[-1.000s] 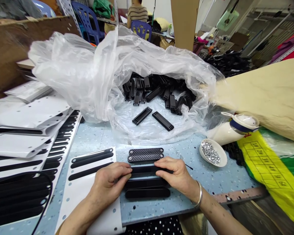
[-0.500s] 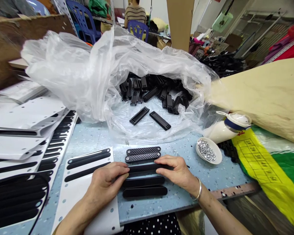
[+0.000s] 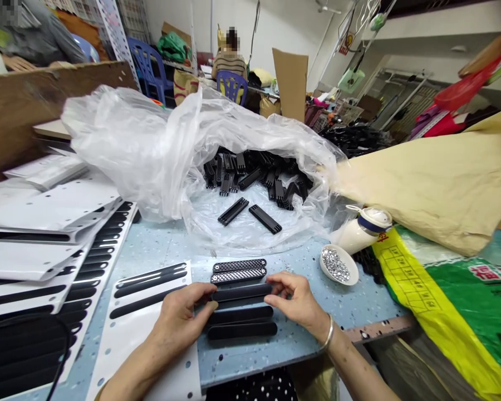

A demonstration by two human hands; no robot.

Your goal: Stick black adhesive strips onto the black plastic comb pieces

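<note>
A smooth black strip with rounded ends [image 3: 244,293] lies crosswise between my hands, over the table. My left hand [image 3: 184,313] grips its left end, thumb below and fingers above. At the other end, the thumb and curled fingers of my right hand [image 3: 294,303] are closed about the strip's tip. Just beyond it are two black pieces with a diamond-patterned face [image 3: 239,270] and a small metal dot at each end. On the near side lie two more smooth black pieces [image 3: 242,331], side by side. What is under the held strip is partly hidden.
A white sheet with black strips [image 3: 150,281] lies at left, beside stacked sheets [image 3: 37,211]. Behind is a clear plastic bag [image 3: 150,145] with many black ribbed pieces [image 3: 271,172]. A bowl of small metal parts [image 3: 337,265] and a white bottle [image 3: 354,231] stand right.
The view has tilted up and shifted. My right fingers have drawn back from over the strip to its right end. My left hand stays at the left end.
</note>
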